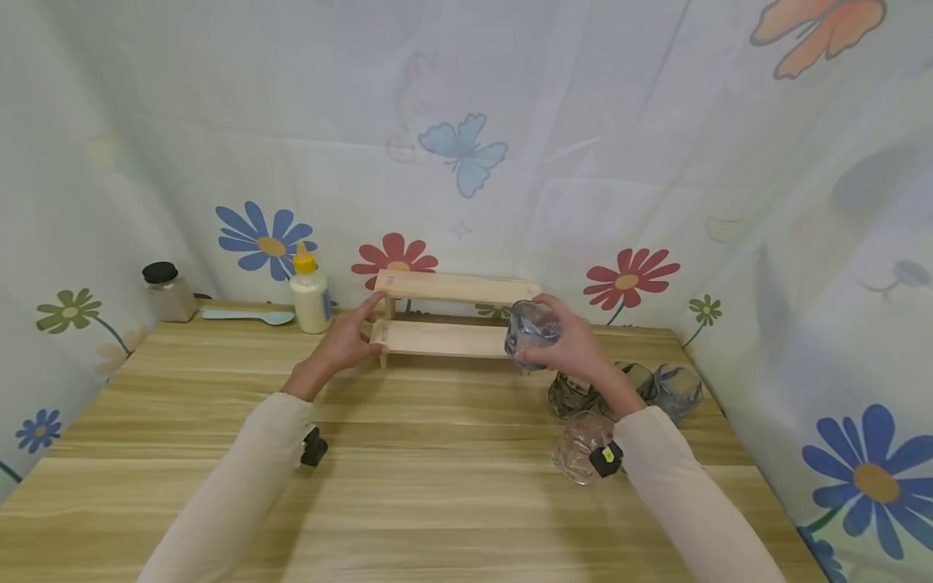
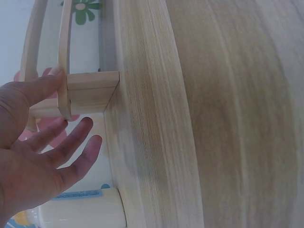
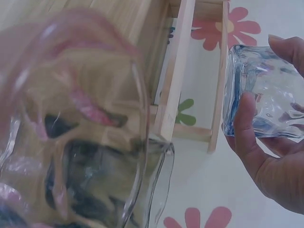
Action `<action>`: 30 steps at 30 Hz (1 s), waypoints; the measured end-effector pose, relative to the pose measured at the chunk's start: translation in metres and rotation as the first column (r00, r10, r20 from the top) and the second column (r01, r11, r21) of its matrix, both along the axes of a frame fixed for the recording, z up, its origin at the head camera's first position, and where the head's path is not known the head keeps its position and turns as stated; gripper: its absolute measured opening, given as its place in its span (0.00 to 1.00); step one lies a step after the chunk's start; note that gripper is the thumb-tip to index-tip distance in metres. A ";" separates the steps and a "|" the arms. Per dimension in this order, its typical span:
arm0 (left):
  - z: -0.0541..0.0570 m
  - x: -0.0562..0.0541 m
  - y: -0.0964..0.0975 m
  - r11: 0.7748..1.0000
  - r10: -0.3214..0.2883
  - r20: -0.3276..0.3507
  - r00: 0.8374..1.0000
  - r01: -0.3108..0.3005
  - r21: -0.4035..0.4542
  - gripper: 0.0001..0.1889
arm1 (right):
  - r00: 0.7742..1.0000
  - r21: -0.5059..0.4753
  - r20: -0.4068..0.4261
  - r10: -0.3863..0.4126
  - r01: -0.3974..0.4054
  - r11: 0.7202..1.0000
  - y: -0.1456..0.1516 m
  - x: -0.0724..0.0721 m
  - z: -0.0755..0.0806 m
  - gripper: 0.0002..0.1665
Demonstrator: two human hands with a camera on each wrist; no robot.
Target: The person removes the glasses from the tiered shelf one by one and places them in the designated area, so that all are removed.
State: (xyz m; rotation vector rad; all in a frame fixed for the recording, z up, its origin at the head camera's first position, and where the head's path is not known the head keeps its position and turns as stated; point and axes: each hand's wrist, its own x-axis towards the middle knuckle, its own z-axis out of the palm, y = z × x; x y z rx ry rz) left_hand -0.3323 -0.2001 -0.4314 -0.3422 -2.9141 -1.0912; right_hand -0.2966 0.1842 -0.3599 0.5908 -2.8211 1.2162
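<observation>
A small two-tier wooden rack (image 1: pixel 452 340) stands at the back of the table. My left hand (image 1: pixel 348 336) grips its left end; in the left wrist view the thumb (image 2: pixel 45 85) lies against a board's edge and the other fingers spread beside the end. My right hand (image 1: pixel 576 340) holds a clear, bluish glass cup (image 1: pixel 534 328) at the rack's right end. In the right wrist view the thumb and fingers pinch that cup (image 3: pixel 266 90) next to the upper board (image 3: pixel 219 80). Whether the cup touches the rack, I cannot tell.
Several tinted glass cups cluster under my right forearm, including a pinkish cup (image 1: pixel 579 445) in front and a bluish cup (image 1: pixel 679 389) at the right. A glue bottle (image 1: pixel 312 300), a pale blue spoon (image 1: pixel 248 316) and a black-lidded jar (image 1: pixel 169 295) stand at back left.
</observation>
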 end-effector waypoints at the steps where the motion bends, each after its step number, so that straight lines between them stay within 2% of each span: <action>1: 0.000 0.000 0.000 1.000 0.001 0.000 1.000 -0.001 0.000 0.51 | 1.000 0.009 -0.007 -0.003 0.003 1.000 0.003 0.001 0.000 0.53; 4: 0.000 -0.001 0.000 1.000 -0.001 -0.008 1.000 0.001 -0.004 0.51 | 1.000 0.030 -0.022 -0.020 0.020 0.999 0.012 0.006 0.001 0.53; 11: -0.001 0.000 0.000 1.000 -0.007 -0.009 1.000 0.007 -0.001 0.51 | 0.998 0.010 -0.031 -0.053 0.054 0.999 0.033 0.017 -0.002 0.52; 18: -0.001 0.000 -0.001 1.000 0.002 0.002 1.000 -0.002 0.000 0.51 | 0.994 -0.046 0.083 -0.075 0.079 0.996 0.055 0.027 -0.005 0.55; 30: -0.002 -0.001 0.000 1.000 -0.003 -0.002 1.000 0.003 0.005 0.51 | 0.987 -0.012 0.056 -0.151 0.152 0.988 0.083 0.045 -0.005 0.56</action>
